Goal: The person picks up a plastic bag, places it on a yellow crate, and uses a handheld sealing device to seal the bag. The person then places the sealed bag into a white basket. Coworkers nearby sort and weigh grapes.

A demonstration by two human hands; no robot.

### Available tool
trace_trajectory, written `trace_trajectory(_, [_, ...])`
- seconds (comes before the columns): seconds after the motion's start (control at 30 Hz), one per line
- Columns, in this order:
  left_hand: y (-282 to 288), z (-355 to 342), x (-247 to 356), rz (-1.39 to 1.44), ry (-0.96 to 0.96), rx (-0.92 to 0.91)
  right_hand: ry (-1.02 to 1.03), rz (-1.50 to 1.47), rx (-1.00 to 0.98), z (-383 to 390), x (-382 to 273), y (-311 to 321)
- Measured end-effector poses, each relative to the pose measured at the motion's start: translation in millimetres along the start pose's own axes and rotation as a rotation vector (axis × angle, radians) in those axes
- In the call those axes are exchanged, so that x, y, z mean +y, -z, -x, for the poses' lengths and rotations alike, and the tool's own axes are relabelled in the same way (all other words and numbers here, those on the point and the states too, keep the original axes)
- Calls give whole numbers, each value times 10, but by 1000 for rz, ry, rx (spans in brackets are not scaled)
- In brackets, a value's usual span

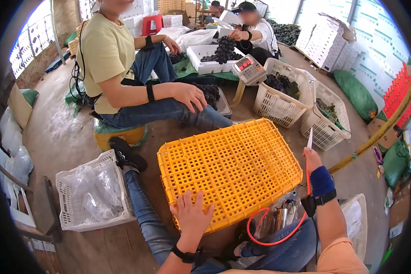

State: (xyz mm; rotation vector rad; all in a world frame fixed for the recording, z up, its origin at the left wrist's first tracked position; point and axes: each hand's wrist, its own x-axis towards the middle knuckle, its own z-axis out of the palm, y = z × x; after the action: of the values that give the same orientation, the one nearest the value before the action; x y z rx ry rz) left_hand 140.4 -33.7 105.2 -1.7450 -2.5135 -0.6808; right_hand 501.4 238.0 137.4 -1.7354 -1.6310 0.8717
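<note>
An upturned yellow plastic crate (230, 166) with a grid bottom stands in front of my knees. My left hand (192, 212) lies on its near left edge, fingers spread, holding nothing. Beyond the crate's right end, my right hand (311, 160) is closed around a slim tool with a pointed white nozzle (310, 138) that points up and away. From that hand an orange-red hose (278, 243) runs down and loops over my right leg, close to a shiny metal cylinder (281, 219). The tool's grip is hidden in my fist.
To the left, a white crate (66, 208) holds clear plastic bags. A co-worker (109, 64) sits at the far left; another person (262, 34) lifts dark grapes (225, 49) over a white foam box. A scale display (250, 69) and white baskets (278, 107) stand at far right.
</note>
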Motion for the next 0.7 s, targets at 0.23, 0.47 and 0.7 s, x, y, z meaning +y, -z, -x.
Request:
trace_trajectory(0.23, [-25, 28, -6, -71, 7, 20, -1, 188, -206, 47, 420, -311])
trace_trajectory(0.47, [50, 26, -68, -102, 5, 11, -67, 300, -273, 344, 433, -184])
trace_trajectory(0.7, [20, 9, -108, -87, -31, 37, 130, 23, -67, 300, 315, -169])
